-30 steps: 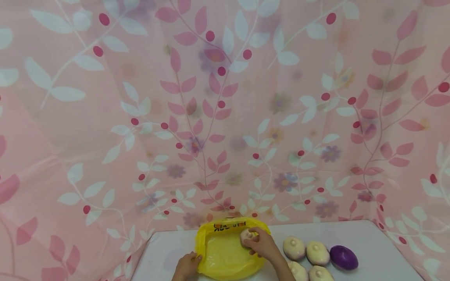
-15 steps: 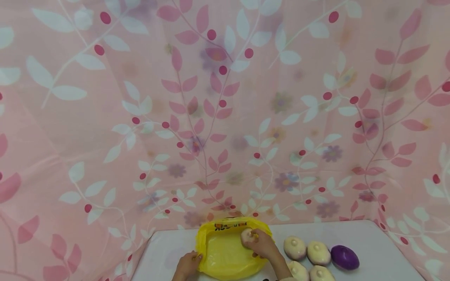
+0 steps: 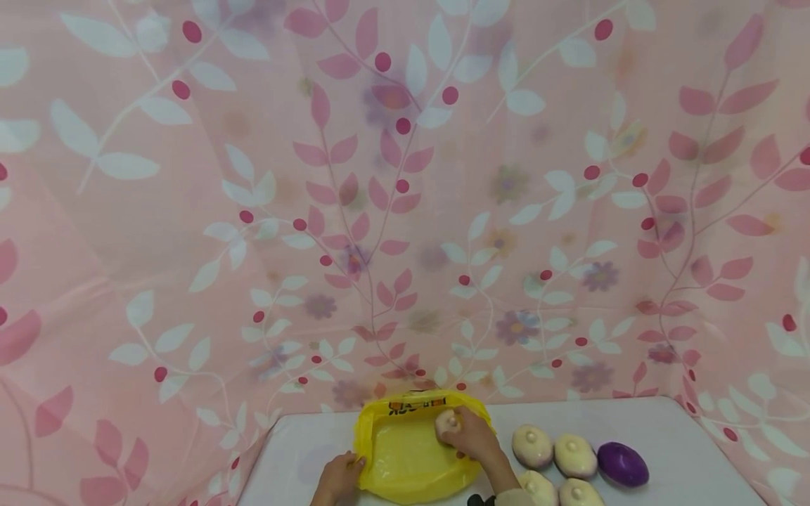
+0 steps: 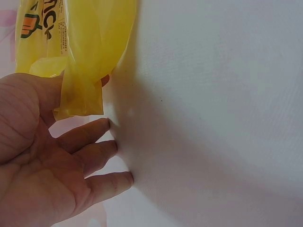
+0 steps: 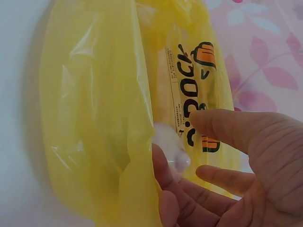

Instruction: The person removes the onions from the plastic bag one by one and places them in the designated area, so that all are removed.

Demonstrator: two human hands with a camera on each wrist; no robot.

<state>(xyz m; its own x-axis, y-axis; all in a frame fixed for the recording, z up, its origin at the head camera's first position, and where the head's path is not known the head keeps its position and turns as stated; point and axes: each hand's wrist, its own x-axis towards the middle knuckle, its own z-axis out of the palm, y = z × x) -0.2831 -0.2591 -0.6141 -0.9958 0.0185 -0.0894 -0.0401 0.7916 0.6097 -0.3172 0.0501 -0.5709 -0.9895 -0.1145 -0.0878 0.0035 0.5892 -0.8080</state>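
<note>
A yellow plastic bag (image 3: 411, 485) with dark and orange print lies on the white table, its mouth wide apart. My left hand (image 3: 338, 479) pinches the bag's left edge between thumb and forefinger; its other fingers extend towards the tabletop in the left wrist view. Inside the bag's right side sits a round cream-coloured thing with a small knob (image 3: 447, 424). My right hand (image 3: 476, 441) is beside it in the bag's mouth. In the right wrist view the thumb stands apart from the loosely bent fingers, and the knobbed thing (image 5: 171, 147) is partly hidden behind the bag's rim.
Several similar cream knobbed things (image 3: 532, 448) and a glossy purple oval one (image 3: 623, 464) stand on the table (image 3: 690, 450) to the bag's right. Some are cut off by the lower frame edge. A pink leaf-patterned cloth (image 3: 405, 246) hangs behind.
The right hand's fingers have shifted slightly at the knobbed thing, and its sleeve has come into view. The left hand keeps its grip on the bag's edge.
</note>
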